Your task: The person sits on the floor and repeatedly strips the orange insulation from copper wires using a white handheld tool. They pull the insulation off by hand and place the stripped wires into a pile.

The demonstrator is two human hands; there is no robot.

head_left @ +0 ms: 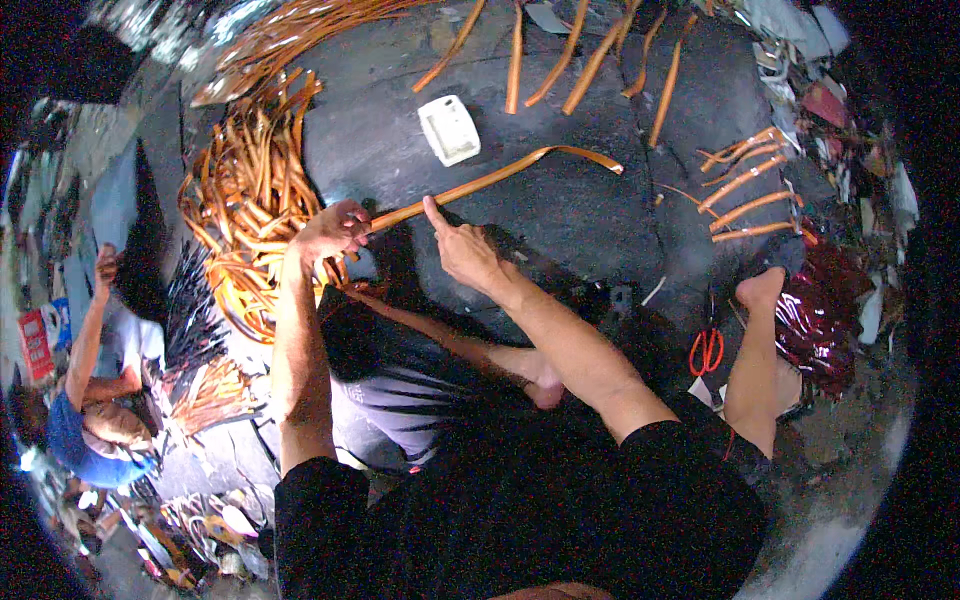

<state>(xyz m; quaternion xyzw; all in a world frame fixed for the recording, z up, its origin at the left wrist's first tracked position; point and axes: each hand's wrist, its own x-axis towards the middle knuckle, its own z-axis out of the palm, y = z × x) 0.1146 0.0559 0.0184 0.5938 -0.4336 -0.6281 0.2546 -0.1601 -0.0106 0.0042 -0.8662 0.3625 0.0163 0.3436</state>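
Note:
A long, flat, glossy orange-brown strip [490, 180] slants away to the right above the dark floor, its far end bent downward. My left hand [340, 230] is closed around the strip's near end, beside a large heap of similar strips [250, 190]. Along the strip, my right hand [465, 250] has its index finger stretched out, the tip at the strip's edge. Its other fingers look curled, and the thumb is hidden.
A white rectangular dish [450, 130] lies beyond the strip. Several separate strips [595, 65] lie at the far side, shorter ones [748, 185] at right. Red-handled scissors [706, 352] and dark red glossy material [825, 315] are near my foot. Another person [95, 420] sits at left.

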